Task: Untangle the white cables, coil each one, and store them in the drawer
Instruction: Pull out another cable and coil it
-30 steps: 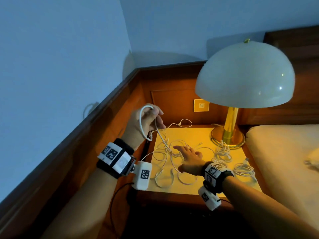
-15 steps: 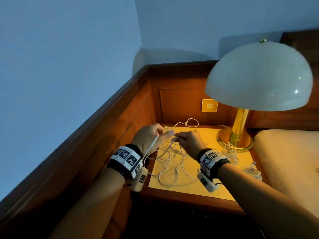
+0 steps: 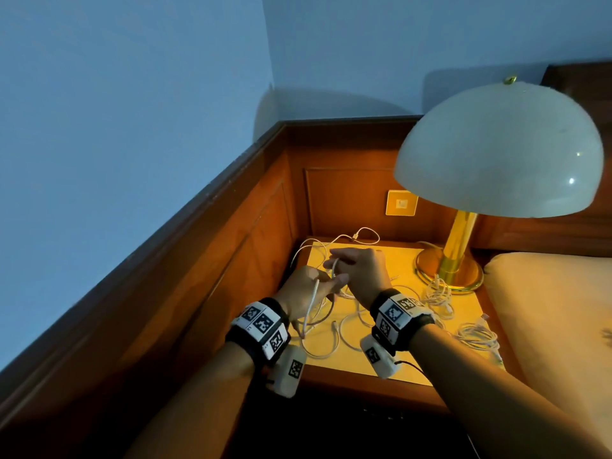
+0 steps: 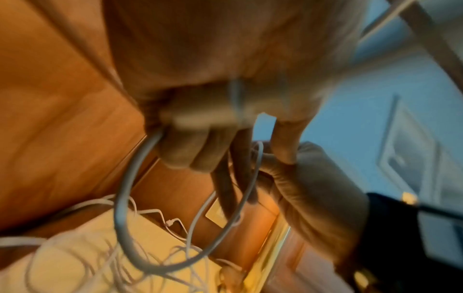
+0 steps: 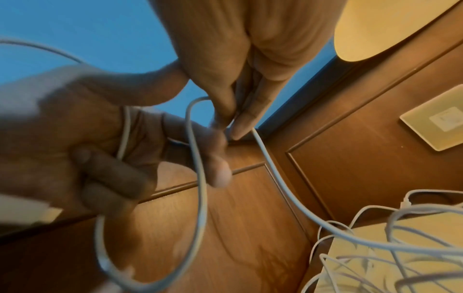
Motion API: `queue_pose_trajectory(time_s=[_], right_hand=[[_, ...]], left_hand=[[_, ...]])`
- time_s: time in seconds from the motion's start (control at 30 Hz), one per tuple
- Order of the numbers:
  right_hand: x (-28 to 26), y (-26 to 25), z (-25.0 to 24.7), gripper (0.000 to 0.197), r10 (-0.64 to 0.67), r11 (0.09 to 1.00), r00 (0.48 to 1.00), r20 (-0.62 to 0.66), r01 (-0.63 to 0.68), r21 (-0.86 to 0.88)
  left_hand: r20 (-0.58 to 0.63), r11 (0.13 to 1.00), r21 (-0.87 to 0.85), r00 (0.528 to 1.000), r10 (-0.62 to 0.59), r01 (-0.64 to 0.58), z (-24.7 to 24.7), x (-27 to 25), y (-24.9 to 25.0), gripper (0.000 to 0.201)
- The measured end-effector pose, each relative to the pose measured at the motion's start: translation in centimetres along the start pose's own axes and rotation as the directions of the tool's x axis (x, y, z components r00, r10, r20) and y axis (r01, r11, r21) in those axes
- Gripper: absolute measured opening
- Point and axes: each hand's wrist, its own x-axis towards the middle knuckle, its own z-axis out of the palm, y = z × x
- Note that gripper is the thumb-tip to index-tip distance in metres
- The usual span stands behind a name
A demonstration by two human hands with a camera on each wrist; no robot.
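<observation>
Loose white cables tangled on table; coiled bundles rightward; lamp behind. Above tangle, left hand curled around cable loop; right hand pinching same cable.

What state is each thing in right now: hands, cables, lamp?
Left hand: holds a loop of white cable.
Right hand: pinches the same cable.
Held cable: partly looped, its tail runs down to the tangle.
Tangle: loose on the nightstand, not sorted.
Two bundles: bunched up by the lamp base and at the right edge.
Lamp: on, upright.
Drawer: not seen.
</observation>
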Motion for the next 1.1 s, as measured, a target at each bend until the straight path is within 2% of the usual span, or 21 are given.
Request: queue_pose_trajectory(time_s=[0.07,0.13,0.23,0.33,0.43,0.5,0.57,0.6,0.67,0.7,0.77,0.83,0.9,0.97,1.03,1.1], right_hand=[[0.4,-0.4,-0.1,0.026,-0.022,1.0,1.0,-0.007,0.022,-0.016],[0.5,0.0,-0.4,0.019,-0.076,0.994,0.997,0.016,0.077,-0.082],[0.6,1.5,-0.3,0.01,-0.14,0.949,0.981,0.133,0.171,-0.266],[0.7,4.0,-0.4,0.011,-0.005,0.933,0.98,0.201,0.077,-0.353],[0.6,6.0,-1.1,0.016,0.109,0.908,0.971,0.214,-0.009,-0.42],[0.8,6.5,-1.7,0.017,0.162,0.921,0.979,0.125,-0.105,-0.376],[1.2,5.9,-2.1,0.022,0.182,0.951,0.982,0.048,-0.164,-0.262],[1.5,5.1,-2.1,0.023,0.174,0.967,0.984,0.034,-0.165,-0.193],[1.8,3.0,-2.2,0.02,0.147,0.988,0.989,0.037,-0.144,-0.062],[1.9,2.0,-2.2,0.018,0.127,0.992,0.991,0.039,-0.127,-0.012],[1.9,-0.2,-2.3,0.015,0.069,0.997,0.996,0.05,-0.071,0.04],[1.9,-2.0,-2.4,0.013,0.035,0.997,0.997,0.064,-0.04,0.072],[1.9,-3.0,-2.5,0.012,0.023,0.996,0.998,0.057,-0.028,0.089],[1.9,-2.8,-2.6,0.014,-0.013,0.997,1.0,0.01,0.012,0.072],[1.3,-1.5,-2.3,0.017,-0.051,0.998,0.998,-0.026,0.05,-0.036],[-0.3,0.5,-1.0,0.02,-0.037,0.98,0.998,0.048,0.046,-0.194]], left_hand=[[0.027,0.983,-0.142,0.992,0.121,-0.116,0.2,-0.5,-0.2,0.036],[-0.063,0.945,-0.259,0.979,0.192,-0.202,-0.3,-1.1,0.0,0.027],[-0.157,0.9,-0.341,0.961,0.23,-0.271,-1.6,-2.7,1.0,0.025],[-0.225,0.809,-0.443,0.921,0.318,-0.387,-3.9,-4.3,2.0,0.026],[-0.432,0.668,-0.541,0.85,0.301,-0.511,-6.7,-5.6,3.1,0.026],[-0.564,0.718,-0.452,0.793,0.229,-0.529,-7.5,-5.3,2.9,0.029],[-0.608,0.839,-0.321,0.775,0.173,-0.44,-6.6,-4.4,1.9,0.031],[-0.594,0.902,-0.244,0.79,0.151,-0.356,-5.7,-3.9,1.2,0.029],[-0.445,0.975,-0.15,0.892,0.081,-0.163,-3.4,-2.7,-0.4,0.02],[-0.357,0.986,-0.139,0.933,0.037,-0.093,-2.3,-1.9,-1.2,0.018],[-0.243,0.989,-0.15,0.97,-0.018,-0.019,-0.2,-0.1,-1.9,0.032],[-0.205,0.994,-0.111,0.978,-0.033,0.011,1.2,1.7,-1.8,0.038],[-0.251,0.996,-0.076,0.968,0.021,-0.042,2.2,3.4,-1.7,0.012],[-0.301,0.99,-0.118,0.952,0.044,-0.083,2.4,4.5,-2.0,0.022],[-0.344,0.96,-0.258,0.939,0.011,-0.106,2.1,4.9,-2.1,0.022],[-0.393,0.93,-0.334,0.919,0.012,-0.155,1.6,4.6,-1.5,0.026]])
